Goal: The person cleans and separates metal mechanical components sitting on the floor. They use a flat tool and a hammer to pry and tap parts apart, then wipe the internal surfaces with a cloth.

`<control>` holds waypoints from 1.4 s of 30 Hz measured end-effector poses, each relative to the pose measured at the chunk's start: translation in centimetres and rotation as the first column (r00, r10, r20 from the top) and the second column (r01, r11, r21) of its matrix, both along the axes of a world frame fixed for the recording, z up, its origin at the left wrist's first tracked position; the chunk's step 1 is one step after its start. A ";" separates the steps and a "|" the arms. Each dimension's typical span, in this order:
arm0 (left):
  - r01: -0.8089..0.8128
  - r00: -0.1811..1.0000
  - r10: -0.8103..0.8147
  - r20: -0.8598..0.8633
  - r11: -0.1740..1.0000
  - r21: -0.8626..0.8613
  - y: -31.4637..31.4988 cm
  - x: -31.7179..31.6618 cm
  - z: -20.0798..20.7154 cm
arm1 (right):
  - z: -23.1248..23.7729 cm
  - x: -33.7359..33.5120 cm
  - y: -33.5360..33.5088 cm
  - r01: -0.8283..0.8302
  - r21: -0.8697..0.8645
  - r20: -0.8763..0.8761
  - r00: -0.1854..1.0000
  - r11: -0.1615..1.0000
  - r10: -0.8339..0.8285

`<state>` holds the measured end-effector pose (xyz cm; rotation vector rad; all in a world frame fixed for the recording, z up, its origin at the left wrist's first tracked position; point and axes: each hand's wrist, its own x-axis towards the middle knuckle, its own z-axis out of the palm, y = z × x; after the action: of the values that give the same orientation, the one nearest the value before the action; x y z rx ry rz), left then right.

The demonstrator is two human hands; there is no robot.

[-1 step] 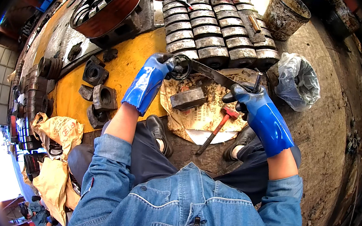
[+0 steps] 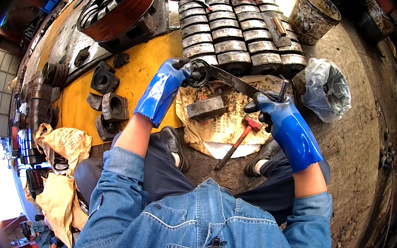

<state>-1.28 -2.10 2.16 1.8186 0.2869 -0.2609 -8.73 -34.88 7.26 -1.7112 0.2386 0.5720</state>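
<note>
My left hand (image 2: 174,70), in a blue rubber glove with dark grime on the fingers, grips a black ring (image 2: 198,73) by its left side. From the right, my right hand (image 2: 273,107), gloved the same way, is closed on a knife; its long, stained blade (image 2: 234,82) reaches across to the ring. The tip lies at the ring's right edge, though I cannot tell whether it cuts in. A short dark rod (image 2: 283,90) stands up by the right fingers. Below the blade, a grimy metal block (image 2: 206,108) and a red-headed hammer (image 2: 239,142) rest on stained paper sacking (image 2: 193,130).
Rows of round metal parts (image 2: 227,32) are stacked ahead. A rusty drum (image 2: 135,13) of rings stands far left, with loose metal blocks (image 2: 113,107) nearer. At right are a dirty bucket (image 2: 313,17) and a bag-lined bin (image 2: 326,91). Paper sacks (image 2: 60,196) lie lower left.
</note>
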 end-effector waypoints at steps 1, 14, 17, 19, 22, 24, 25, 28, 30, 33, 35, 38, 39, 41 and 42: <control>-0.026 0.999 0.026 0.046 1.000 0.007 0.1 -0.1 -0.4 | -0.4 0.1 0.1 0.040 0.065 -0.046 0.998 0.997 -0.037; -0.148 0.914 0.069 0.401 0.974 0.169 -2.1 -0.5 0.7 | -3.3 0.4 2.1 0.399 0.361 -0.416 0.878 0.843 -0.238; -0.119 0.932 0.065 0.356 0.984 0.132 0.0 1.0 -1.3 | -2.8 0.4 3.0 0.422 0.415 -0.455 0.863 0.806 -0.218; -0.120 0.920 0.070 0.385 0.987 0.108 -0.1 1.1 -1.8 | -2.2 0.3 3.2 0.447 0.440 -0.481 0.850 0.779 -0.216; -0.139 0.888 0.093 0.449 0.988 0.071 -0.7 1.1 -1.8 | -2.0 0.3 3.2 0.473 0.508 -0.538 0.827 0.720 -0.163; -0.137 0.848 0.132 0.514 0.990 -0.027 -0.5 1.4 -2.1 | -2.3 0.6 3.6 0.518 0.524 -0.603 0.786 0.676 -0.135; -0.163 0.844 0.142 0.517 0.987 -0.004 -0.9 1.2 -1.9 | -2.5 0.8 3.7 0.545 0.527 -0.635 0.762 0.652 -0.124; -0.196 0.849 0.147 0.508 0.979 0.046 -4.0 -0.8 1.5 | -3.0 0.8 3.6 0.619 0.616 -0.743 0.661 0.487 0.100; -0.170 0.810 0.163 0.564 0.985 -0.039 -3.2 0.1 0.3 | -3.4 0.9 3.9 0.675 0.594 -0.792 0.586 0.436 0.172; -0.139 0.783 0.191 0.592 0.981 -0.131 -3.7 0.0 1.0 | -2.8 0.6 4.4 0.734 0.579 -0.814 0.544 0.355 0.204; -0.120 0.737 0.190 0.648 0.981 -0.151 -4.1 0.1 1.5 | -2.4 0.8 4.4 0.769 0.557 -0.829 0.491 0.313 0.269; -0.074 0.805 0.303 0.511 0.905 -0.420 -1.6 1.4 -1.3 | -1.1 0.2 5.0 0.770 0.584 -0.806 0.514 0.257 0.293; -0.067 0.830 0.330 0.450 0.859 -0.508 -0.3 1.8 -2.1 | -0.6 0.1 4.9 0.797 0.559 -0.818 0.484 0.230 0.311; -0.106 0.875 0.384 0.294 0.745 -0.659 0.4 1.8 -2.1 | 0.4 -0.2 4.8 0.785 0.550 -0.835 0.516 0.284 0.191; -0.139 0.887 0.404 0.225 0.696 -0.704 0.6 1.8 -2.2 | -0.2 -0.2 4.2 0.775 0.596 -0.799 0.547 0.211 0.247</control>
<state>0.54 -1.48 -0.06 1.0370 0.1652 0.1859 -8.95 -30.68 7.11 0.0237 0.7060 0.8795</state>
